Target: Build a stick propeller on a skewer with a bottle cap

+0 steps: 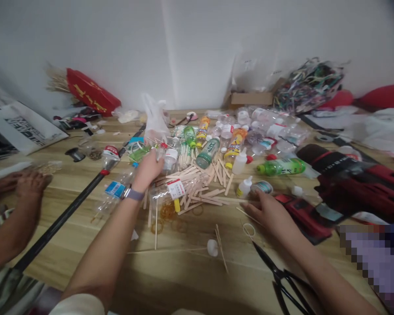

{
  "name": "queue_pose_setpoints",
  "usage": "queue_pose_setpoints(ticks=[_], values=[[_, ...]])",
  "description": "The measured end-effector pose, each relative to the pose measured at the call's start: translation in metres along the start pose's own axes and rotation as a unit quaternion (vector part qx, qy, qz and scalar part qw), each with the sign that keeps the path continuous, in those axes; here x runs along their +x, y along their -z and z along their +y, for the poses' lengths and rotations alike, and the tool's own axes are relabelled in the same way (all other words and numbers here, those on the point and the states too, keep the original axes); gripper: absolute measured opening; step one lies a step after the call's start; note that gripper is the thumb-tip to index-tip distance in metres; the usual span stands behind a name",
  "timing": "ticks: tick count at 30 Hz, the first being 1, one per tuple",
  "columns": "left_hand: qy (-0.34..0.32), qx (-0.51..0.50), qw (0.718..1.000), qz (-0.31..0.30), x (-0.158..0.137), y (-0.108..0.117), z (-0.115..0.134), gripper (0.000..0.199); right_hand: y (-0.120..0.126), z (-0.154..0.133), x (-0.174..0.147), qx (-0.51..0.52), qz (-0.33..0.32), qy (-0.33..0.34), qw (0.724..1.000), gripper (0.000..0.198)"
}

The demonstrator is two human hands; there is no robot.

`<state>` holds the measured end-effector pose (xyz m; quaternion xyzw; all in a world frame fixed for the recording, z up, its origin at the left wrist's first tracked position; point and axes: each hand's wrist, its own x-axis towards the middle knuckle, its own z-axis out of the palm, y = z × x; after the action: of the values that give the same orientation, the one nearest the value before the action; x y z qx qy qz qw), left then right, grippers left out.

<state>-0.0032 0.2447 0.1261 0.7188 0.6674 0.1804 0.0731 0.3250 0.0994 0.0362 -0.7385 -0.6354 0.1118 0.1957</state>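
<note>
My left hand (149,166), with a watch on the wrist, reaches into the pile of plastic bottles. Its fingers are bent together beside a clear bottle with a white label (170,159); what they hold, if anything, is hidden. Low over the table, my right hand (265,210) has thumb and fingers closed around the end of a flat wooden stick (231,200). Close to it are a round tin (262,187), a small glue bottle (244,187) and a loop of pale cord (248,230). Loose wooden sticks (219,173) and a clear bottle lying down (177,189) are between my hands.
Black scissors (279,273) lie near my right forearm, and a red and black power drill (341,183) is at the right. A black pole (62,221) with a cut bottle top (110,157) slants across the left. Another person's hands (31,188) rest at the far left.
</note>
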Motion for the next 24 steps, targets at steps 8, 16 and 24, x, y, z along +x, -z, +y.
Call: queue_pose_setpoints(ticks=[8,16,24], values=[[-0.166,0.045,0.985,-0.031,-0.064,-0.017,0.032,0.023,0.011,-0.003,-0.050,-0.019,-0.035,0.013,0.999,0.033],[-0.241,0.013,0.966,-0.091,-0.137,-0.029,0.035,0.029,0.008,0.007,-0.126,-0.022,-0.075,-0.013,0.997,0.030],[-0.234,0.001,0.963,-0.132,-0.184,-0.057,0.024,0.028,-0.012,0.028,-0.143,-0.045,-0.032,0.072,0.996,0.034]])
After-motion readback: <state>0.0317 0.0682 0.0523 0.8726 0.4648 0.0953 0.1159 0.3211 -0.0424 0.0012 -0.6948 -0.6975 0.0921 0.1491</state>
